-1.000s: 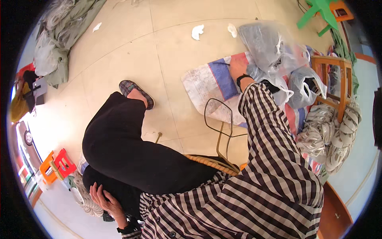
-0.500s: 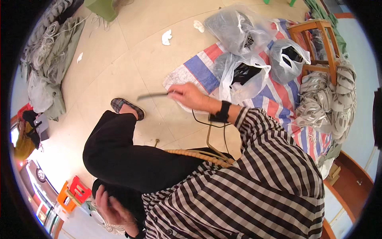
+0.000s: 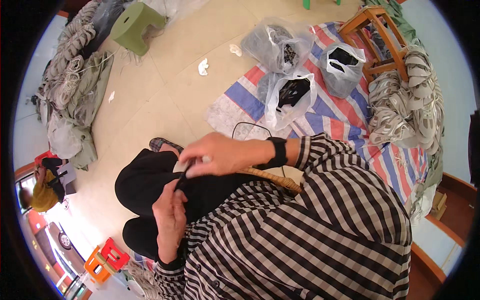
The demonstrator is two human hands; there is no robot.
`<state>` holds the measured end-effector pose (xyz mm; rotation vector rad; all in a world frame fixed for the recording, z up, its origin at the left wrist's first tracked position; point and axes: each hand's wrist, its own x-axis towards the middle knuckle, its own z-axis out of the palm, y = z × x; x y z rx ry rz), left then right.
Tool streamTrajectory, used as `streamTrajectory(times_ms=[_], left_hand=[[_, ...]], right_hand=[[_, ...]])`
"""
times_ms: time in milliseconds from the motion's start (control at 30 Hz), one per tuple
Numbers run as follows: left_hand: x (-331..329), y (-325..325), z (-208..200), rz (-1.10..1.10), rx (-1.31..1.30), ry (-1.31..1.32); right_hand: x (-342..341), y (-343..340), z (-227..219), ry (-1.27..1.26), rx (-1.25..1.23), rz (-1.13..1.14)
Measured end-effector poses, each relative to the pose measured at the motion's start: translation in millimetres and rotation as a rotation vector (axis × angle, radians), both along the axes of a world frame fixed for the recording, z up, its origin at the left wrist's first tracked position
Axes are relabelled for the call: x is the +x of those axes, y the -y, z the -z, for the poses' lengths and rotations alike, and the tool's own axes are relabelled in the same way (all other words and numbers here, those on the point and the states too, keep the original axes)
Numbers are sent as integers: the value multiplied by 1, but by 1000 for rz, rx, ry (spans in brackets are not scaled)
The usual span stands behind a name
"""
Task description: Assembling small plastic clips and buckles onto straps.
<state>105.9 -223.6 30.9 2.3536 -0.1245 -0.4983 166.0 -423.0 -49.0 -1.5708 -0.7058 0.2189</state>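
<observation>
Over my lap, my right hand (image 3: 210, 155) is closed around one end of a thin dark strip (image 3: 180, 183). My left hand (image 3: 170, 215) pinches the same strip just below, so the two hands almost meet. Motion blurs the right fingers, and a small pale spot by them is too unclear to name. Black trousers (image 3: 145, 180) lie under both hands. Ahead on the right, an open white plastic bag (image 3: 286, 102) holds more dark pieces, which look like similar strips.
Two more plastic bags, one grey (image 3: 272, 47) and one clear (image 3: 342, 75), stand on a striped sheet (image 3: 245, 95). Beyond are a wooden stool (image 3: 380, 30) and bundled pale shoe parts (image 3: 392, 115). A green stool (image 3: 135, 25) stands far left, near more bundles (image 3: 70, 75).
My right hand has come back toward my lap with the dark strip. My left hand has risen from the lower left, from open fingers to a pinch on the strip.
</observation>
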Motion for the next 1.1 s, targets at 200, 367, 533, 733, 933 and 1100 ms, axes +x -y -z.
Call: streamTrajectory(times_ms=[200, 367, 533, 733, 933, 1100], left_hand=[[-42, -56, -1, -420, -251, 39], [-85, -85, 16, -622, -374, -19], [-102, -80, 20, -711, -422, -59], [-111, -83, 25, -775, -432, -89], [-113, -96, 26, -803, -442, -68], [-132, -129, 14, -872, -372, -21]], right_hand=[[-11, 95, 127, 16, -711, 570], [-58, 140, 174, -247, -1049, 504], [-82, 153, 257, -334, -1078, 522], [31, 137, 228, -454, -261, 760], [135, 199, 122, -497, 227, 1054], [148, 232, 104, -556, 286, 1037]])
